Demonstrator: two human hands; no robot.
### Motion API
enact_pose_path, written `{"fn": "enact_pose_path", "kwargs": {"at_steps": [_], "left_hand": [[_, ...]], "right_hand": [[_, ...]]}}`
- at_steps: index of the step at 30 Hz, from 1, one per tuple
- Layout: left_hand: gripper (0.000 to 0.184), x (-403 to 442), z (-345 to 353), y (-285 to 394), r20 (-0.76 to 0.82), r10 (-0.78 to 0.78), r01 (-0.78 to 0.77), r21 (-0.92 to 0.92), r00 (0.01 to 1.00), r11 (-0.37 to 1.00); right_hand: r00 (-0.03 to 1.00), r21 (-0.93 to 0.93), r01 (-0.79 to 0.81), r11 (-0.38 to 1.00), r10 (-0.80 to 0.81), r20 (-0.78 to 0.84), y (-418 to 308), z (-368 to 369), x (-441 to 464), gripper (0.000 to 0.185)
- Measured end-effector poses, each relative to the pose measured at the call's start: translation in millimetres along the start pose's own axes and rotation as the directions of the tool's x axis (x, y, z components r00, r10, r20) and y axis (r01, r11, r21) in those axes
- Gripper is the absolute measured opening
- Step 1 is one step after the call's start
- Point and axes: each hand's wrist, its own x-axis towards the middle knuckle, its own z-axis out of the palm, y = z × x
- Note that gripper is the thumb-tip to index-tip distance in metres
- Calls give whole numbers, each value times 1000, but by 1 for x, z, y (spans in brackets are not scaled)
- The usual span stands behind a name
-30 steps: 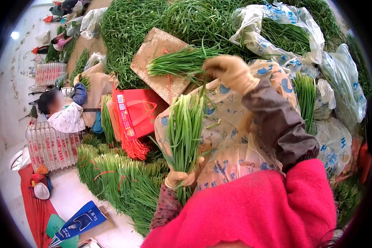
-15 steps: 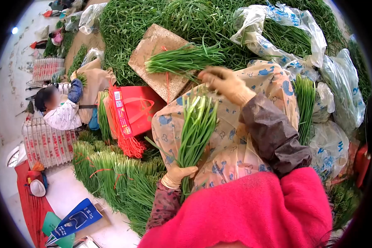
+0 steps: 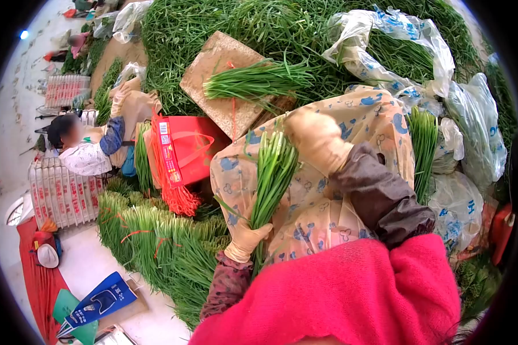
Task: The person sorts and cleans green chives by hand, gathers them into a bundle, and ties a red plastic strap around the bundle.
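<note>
My left hand [image 3: 247, 240], in a pale glove, is wrapped round the lower, leafy part of a bunch of Chinese chives [image 3: 266, 187]. The pale cut ends point up and away from me. My right hand [image 3: 316, 138], also gloved, is beside those ends; it is blurred and its fingers are mostly hidden. Under both lies a patterned plastic apron [image 3: 351, 190] over my lap. Another chive bunch [image 3: 259, 82] rests across a patterned board [image 3: 216, 57] with a red tie [image 3: 233, 118] under it.
A large heap of loose chives [image 3: 195, 23] spreads behind the board. Tied bunches [image 3: 161, 241] stand at the left near a red bag with ties [image 3: 193, 149]. Plastic bags [image 3: 472, 126] lie at the right. A co-worker [image 3: 86, 144] sits at the left.
My right hand has moved slightly down towards me, beside the cut ends. The bunch looks narrower and more gathered. My left hand keeps its hold. The co-worker's arm has shifted.
</note>
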Motion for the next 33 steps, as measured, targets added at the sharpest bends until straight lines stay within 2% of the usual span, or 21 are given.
{"fn": "enact_pose_path", "kwargs": {"at_steps": [1, 3, 5, 6, 7, 8, 9, 11, 13, 15, 16, 18, 19, 21, 23, 25, 26, 28, 29, 31, 33], "left_hand": [[76, -1, 2, -2, -28, 81, -80, 30, 996, 996], [73, -5, 2, -1, -30, 132, -128, 119, 991, 985], [69, -6, 3, 1, -29, 179, -170, 204, 983, 964], [68, -3, 3, 2, 9, 243, -231, 345, 970, 910], [66, 0, 4, 3, 58, 299, -290, 476, 952, 831], [74, 2, 2, -3, 63, 346, -316, 585, 936, 747], [74, 1, 5, 1, 69, 344, -317, 584, 936, 747], [78, -3, 14, 16, 57, 318, -226, 822, 946, 524], [84, -3, 20, 22, 34, 291, -188, 834, 956, 519], [89, -3, 23, 28, 73, 328, -199, 908, 942, 369], [89, -5, 25, 30, 76, 321, -199, 907, 944, 371], [82, -9, 23, 34, -6, 210, -87, 898, 978, 430], [82, -10, 22, 34, -1, 202, -89, 897, 979, 433], [82, -13, 18, 34, -8, 220, -90, 898, 975, 431], [84, -14, 14, 25, 16, 265, -125, 908, 964, 400], [85, -16, 7, 17, 54, 357, -182, 925, 933, 335], [85, -17, 7, 16, 53, 358, -181, 924, 932, 336], [89, -18, 7, 15, -12, 379, -118, 940, 925, 319], [89, -17, 6, 15, -12, 379, -118, 940, 925, 319], [89, -16, 6, 15, -3, 433, -134, 949, 902, 285], [88, -13, 7, 18, 27, 451, -163, 950, 892, 267]], "right_hand": [[973, 53, -37, 998, 48, -228, 11, 1, -3, 15], [851, 287, -114, 951, 243, -465, 33, -6, -2, 13], [843, 359, 76, 930, 132, -522, 45, -18, -5, 13], [906, 434, 85, 897, 112, -408, 42, -25, -5, 23], [906, 430, 82, 899, 112, -407, 32, -39, -11, 23], [969, 290, 94, 952, -22, -245, 16, -54, -19, 36], [990, 150, 134, 980, -127, -54, 1, -60, -24, 50], [985, -225, 171, 959, -158, 76, -20, -48, -19, 64], [979, -270, 197, 942, -176, 103, -37, -32, -21, 52], [954, -277, 297, 914, -276, 114, -36, 10, -8, 34], [955, -272, 294, 916, -271, 118, -36, 18, -4, 34], [983, -26, 99, 995, -93, 159, -30, 29, 4, 21], [998, 15, 65, 998, -65, 18, -20, 30, 9, 17], [995, 85, -98, 992, 98, -1, 1, 14, 16, 18], [968, 44, -232, 972, 235, -88, 43, 20, 43, 23], [908, 261, -315, 912, 370, -198, 69, -2, 45, 31], [908, 259, -314, 913, 368, -198, 72, -12, 39, 31], [907, 514, -404, 757, 260, 330, 67, -40, 23, 50], [908, 513, -404, 757, 260, 330, 63, -35, 19, 50], [929, 594, -216, 775, -25, 370, 57, -18, 9, 70], [934, 517, 151, 843, -293, 206, 52, 14, 11, 76]]}}
